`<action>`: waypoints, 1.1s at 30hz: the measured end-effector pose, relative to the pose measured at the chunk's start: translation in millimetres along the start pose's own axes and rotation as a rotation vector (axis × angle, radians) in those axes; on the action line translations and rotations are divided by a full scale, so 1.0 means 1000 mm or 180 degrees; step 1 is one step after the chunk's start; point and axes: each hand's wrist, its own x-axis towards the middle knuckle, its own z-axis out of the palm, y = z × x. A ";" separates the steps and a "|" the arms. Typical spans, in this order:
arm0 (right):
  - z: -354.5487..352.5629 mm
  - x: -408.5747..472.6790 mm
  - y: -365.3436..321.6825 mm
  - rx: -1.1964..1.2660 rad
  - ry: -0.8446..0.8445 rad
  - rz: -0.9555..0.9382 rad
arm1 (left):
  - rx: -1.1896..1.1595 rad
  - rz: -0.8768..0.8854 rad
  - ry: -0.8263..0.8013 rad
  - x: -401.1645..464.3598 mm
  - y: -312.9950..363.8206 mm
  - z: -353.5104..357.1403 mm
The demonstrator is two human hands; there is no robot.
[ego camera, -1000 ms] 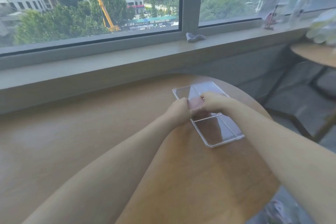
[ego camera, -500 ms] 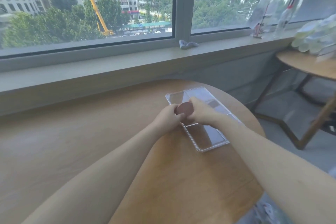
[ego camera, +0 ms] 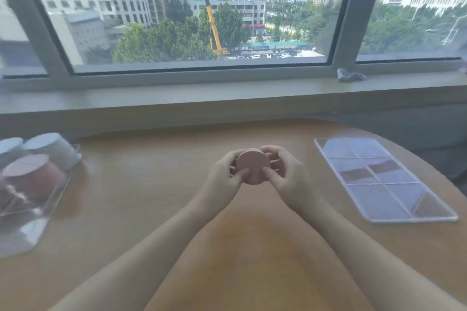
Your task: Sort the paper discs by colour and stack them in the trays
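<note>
Above the wooden surface, the left hand and right hand together grip a stack of pink paper discs, fingers curled round its edge, between a divided clear tray at right and a clear tray of stacked discs at left.

Stack of paper discs: dusty pink, plain, no print seen. Desk: light wood tone, warm orange-tan, faint grain. Divided tray at right: clear plastic, pale bluish sheen; grid of whitish divider lines; some cells showed brown through the base. Clear container at left edge, blurred: held pink roll with pale pink end face, and white rolls with grey-white ends. Window sill: pale grey. Window frame: light grey, dark seal line along the bottom. Crumpled item on sill: grey-white. Outside: yellow crane, green trees, white and grey buildings.
</note>
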 end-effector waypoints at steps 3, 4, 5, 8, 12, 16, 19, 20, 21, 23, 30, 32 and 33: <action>0.066 0.004 -0.018 0.0161 -0.0127 -0.0212 | 0.0048 -0.0185 0.0508 -0.035 -0.014 -0.058; 0.087 0.005 -0.025 0.0237 -0.0184 -0.0261 | 0.0097 -0.0237 0.0675 -0.047 -0.019 -0.078; 0.109 0.005 -0.032 0.0324 -0.0258 -0.0297 | 0.0149 -0.0287 0.0832 -0.059 -0.024 -0.098; 0.176 0.004 -0.059 0.0552 -0.0522 -0.0444 | 0.0332 -0.0428 0.1198 -0.095 -0.036 -0.156; 0.256 -0.001 -0.098 0.0800 -0.0906 -0.0634 | 0.0466 -0.0698 0.1677 -0.141 -0.045 -0.222; 0.318 -0.007 -0.133 0.0759 -0.1248 -0.0720 | 0.0582 -0.0948 0.2100 -0.177 -0.053 -0.271; 0.354 -0.007 -0.149 0.0610 -0.1443 -0.0735 | 0.0753 -0.1215 0.2215 -0.190 -0.063 -0.298; 0.363 -0.005 -0.152 0.0536 -0.1492 -0.0736 | 0.0790 -0.1290 0.2230 -0.190 -0.068 -0.305; 0.371 -0.002 -0.154 0.0467 -0.1528 -0.0739 | 0.0819 -0.1365 0.2228 -0.190 -0.071 -0.311; 0.384 0.006 -0.156 0.0306 -0.1588 -0.0748 | 0.0864 -0.1517 0.2185 -0.186 -0.077 -0.321; 0.399 0.020 -0.152 -0.0910 -0.1920 -0.0974 | 0.1766 -0.2138 0.1543 -0.172 -0.098 -0.334; 0.400 0.018 -0.148 -0.1602 -0.1983 -0.1312 | 0.2158 -0.2245 0.1326 -0.168 -0.103 -0.332; 0.400 0.017 -0.147 -0.1878 -0.1978 -0.1439 | 0.2281 -0.2231 0.1271 -0.166 -0.103 -0.331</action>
